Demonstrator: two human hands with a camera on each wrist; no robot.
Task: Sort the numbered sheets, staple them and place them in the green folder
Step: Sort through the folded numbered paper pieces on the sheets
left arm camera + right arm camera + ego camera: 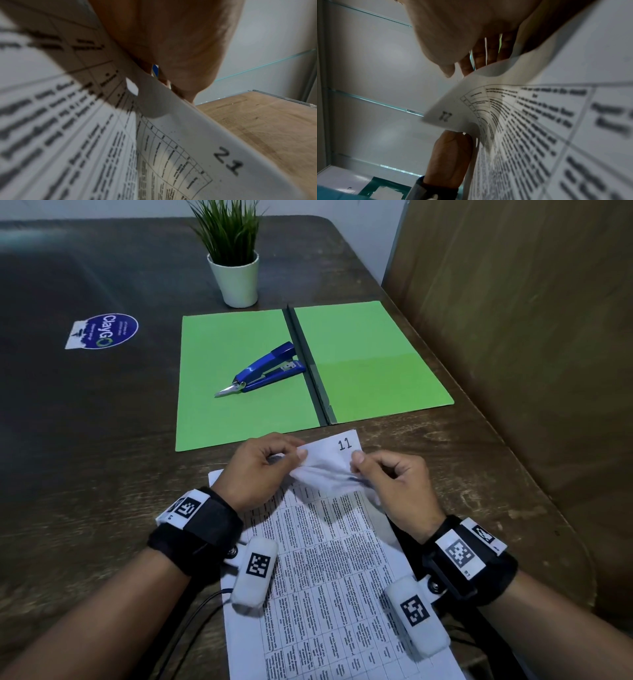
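Observation:
A stack of printed sheets (329,559) lies on the table in front of me, its far end lifted. My left hand (294,455) and right hand (359,460) both pinch that raised far edge between thumb and fingers. The corner between them shows the number 11 (344,444). Beneath it, the wrist views show a curled sheet numbered 21 (228,161) (447,116), with my left hand (171,47) and right hand (462,33) above it. The green folder (239,419) lies open beyond the sheets. A blue stapler (270,368) rests on its left half.
A potted plant (236,280) stands behind the folder. A blue and white sticker (102,332) lies on the dark table at the left. A brown wooden panel (513,337) borders the table on the right. Cables run under my wrists at the near edge.

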